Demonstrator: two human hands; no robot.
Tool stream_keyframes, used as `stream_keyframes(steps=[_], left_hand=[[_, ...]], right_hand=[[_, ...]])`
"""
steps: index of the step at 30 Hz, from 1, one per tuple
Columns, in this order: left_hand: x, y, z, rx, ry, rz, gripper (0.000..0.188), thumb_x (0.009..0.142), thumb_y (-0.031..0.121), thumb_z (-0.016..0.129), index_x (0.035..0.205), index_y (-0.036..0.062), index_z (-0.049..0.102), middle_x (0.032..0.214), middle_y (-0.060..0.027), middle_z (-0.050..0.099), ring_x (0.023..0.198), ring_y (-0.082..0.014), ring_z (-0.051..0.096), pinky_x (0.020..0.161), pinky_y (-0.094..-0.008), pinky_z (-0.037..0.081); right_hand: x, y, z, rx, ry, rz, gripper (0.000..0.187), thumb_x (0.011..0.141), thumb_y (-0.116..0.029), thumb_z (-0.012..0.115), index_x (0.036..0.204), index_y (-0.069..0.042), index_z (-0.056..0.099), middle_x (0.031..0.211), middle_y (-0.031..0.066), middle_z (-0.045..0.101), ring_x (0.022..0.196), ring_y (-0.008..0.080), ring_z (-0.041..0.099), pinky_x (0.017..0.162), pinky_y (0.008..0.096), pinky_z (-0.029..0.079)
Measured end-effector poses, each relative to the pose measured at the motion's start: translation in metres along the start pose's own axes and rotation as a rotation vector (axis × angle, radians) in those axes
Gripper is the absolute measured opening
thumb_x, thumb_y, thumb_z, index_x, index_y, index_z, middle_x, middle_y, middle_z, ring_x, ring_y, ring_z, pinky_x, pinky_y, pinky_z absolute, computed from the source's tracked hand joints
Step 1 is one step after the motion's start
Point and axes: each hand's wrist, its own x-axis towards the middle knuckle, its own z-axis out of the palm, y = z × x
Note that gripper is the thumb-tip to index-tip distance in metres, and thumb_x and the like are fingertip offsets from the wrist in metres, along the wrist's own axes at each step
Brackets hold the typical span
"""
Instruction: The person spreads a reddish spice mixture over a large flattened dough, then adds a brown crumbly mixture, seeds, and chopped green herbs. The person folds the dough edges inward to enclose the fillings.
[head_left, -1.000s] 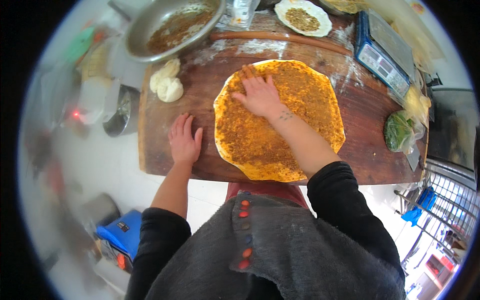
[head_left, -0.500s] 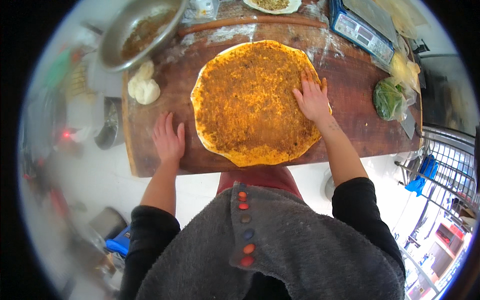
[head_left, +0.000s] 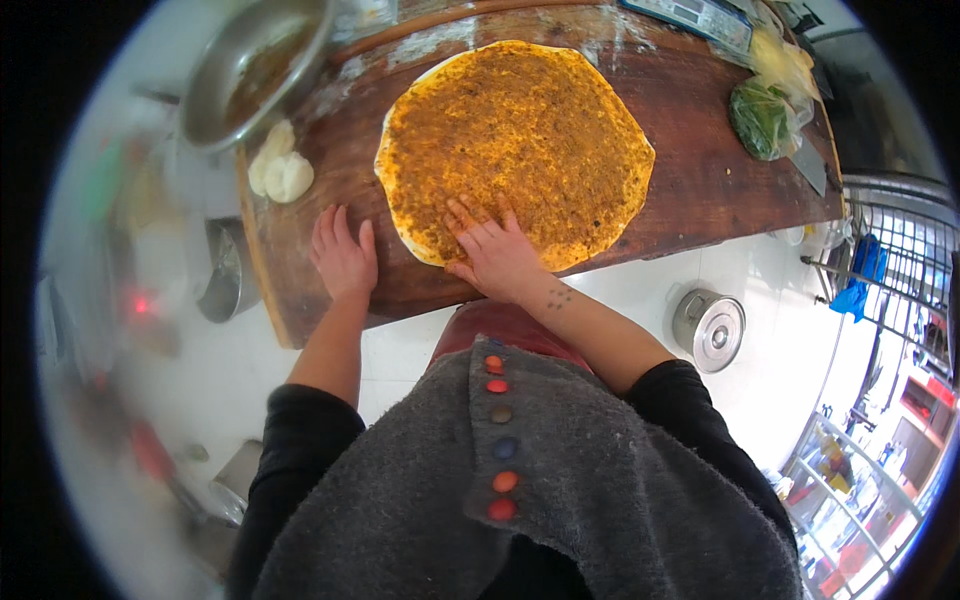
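A wide, thin sheet of dough (head_left: 530, 140) lies on the wooden table (head_left: 690, 205), coated nearly to its pale edge with an orange-brown spiced paste. My right hand (head_left: 492, 252) rests on the sheet's near left part, fingers spread and stained orange, holding nothing. Flat on the bare wood left of the sheet is my left hand (head_left: 344, 256), its fingers stretched out, apart from the dough. Beyond it, by the table's left edge, sit lumps of white dough (head_left: 284, 170).
A steel bowl (head_left: 205, 105) with brown residue stands at the far left. Along the back lies a long rolling pin (head_left: 440, 22), near a blue scale (head_left: 700, 18). Bagged greens (head_left: 760, 118) and a flat metal blade (head_left: 810, 165) are at right. A lidded pot (head_left: 712, 330) stands on the floor.
My right hand has swept from the sheet's right edge to its near left part. The left hand stays on the table. The view has shifted, bringing the floor pot into fuller sight.
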Motion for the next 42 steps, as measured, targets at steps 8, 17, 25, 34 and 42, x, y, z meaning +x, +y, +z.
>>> stream_keyframes(steps=[8, 17, 25, 34, 42], left_hand=[[-0.001, -0.001, 0.000, -0.029, 0.035, 0.032, 0.047, 0.095, 0.038, 0.052, 0.132, 0.0092, 0.051, 0.140, -0.0080, 0.046, 0.133, -0.0295, 0.039, 0.108, -0.0491, 0.029], [0.000, 0.000, -0.001, -0.023, 0.047, 0.042, 0.046, 0.094, 0.036, 0.052, 0.131, 0.0084, 0.051, 0.139, -0.0096, 0.048, 0.132, -0.0307, 0.039, 0.108, -0.0488, 0.029], [0.007, 0.013, 0.003, -0.060, 0.051, -0.116, 0.047, 0.095, 0.035, 0.050, 0.133, 0.0073, 0.050, 0.141, -0.0087, 0.046, 0.134, -0.0293, 0.038, 0.109, -0.0509, 0.027], [0.032, 0.051, 0.016, 0.056, 0.012, -0.433, 0.052, 0.098, 0.039, 0.042, 0.139, 0.0069, 0.043, 0.148, -0.0079, 0.038, 0.142, -0.0269, 0.026, 0.113, -0.0550, 0.018], [0.036, 0.053, 0.014, 0.124, -0.066, -0.466, 0.055, 0.099, 0.043, 0.039, 0.144, 0.0110, 0.038, 0.152, -0.0033, 0.033, 0.144, -0.0237, 0.022, 0.116, -0.0502, 0.013]], right_hand=[[-0.048, 0.081, -0.002, -0.231, 0.237, 0.423, 0.063, 0.097, -0.046, 0.043, 0.146, -0.008, 0.035, 0.157, 0.0068, 0.026, 0.146, 0.0236, 0.021, 0.117, 0.0551, 0.010], [-0.012, 0.162, -0.033, -0.203, 0.207, 0.760, 0.073, 0.097, -0.056, 0.034, 0.149, -0.005, 0.029, 0.158, 0.0121, 0.024, 0.140, 0.0273, 0.032, 0.116, 0.0569, 0.007], [0.080, 0.098, -0.036, -0.054, 0.007, 0.389, 0.078, 0.097, -0.060, 0.031, 0.148, -0.001, 0.028, 0.157, 0.0181, 0.022, 0.145, 0.0283, 0.022, 0.117, 0.0566, 0.009], [-0.006, 0.128, -0.035, -0.169, 0.144, 0.264, 0.073, 0.094, -0.053, 0.046, 0.146, -0.004, 0.034, 0.157, 0.0113, 0.026, 0.147, 0.0276, 0.018, 0.117, 0.0574, 0.006], [0.144, 0.159, -0.058, -0.159, 0.072, 0.527, 0.077, 0.098, -0.059, 0.029, 0.150, -0.003, 0.024, 0.159, 0.0157, 0.016, 0.147, 0.0281, 0.017, 0.117, 0.0557, 0.008]])
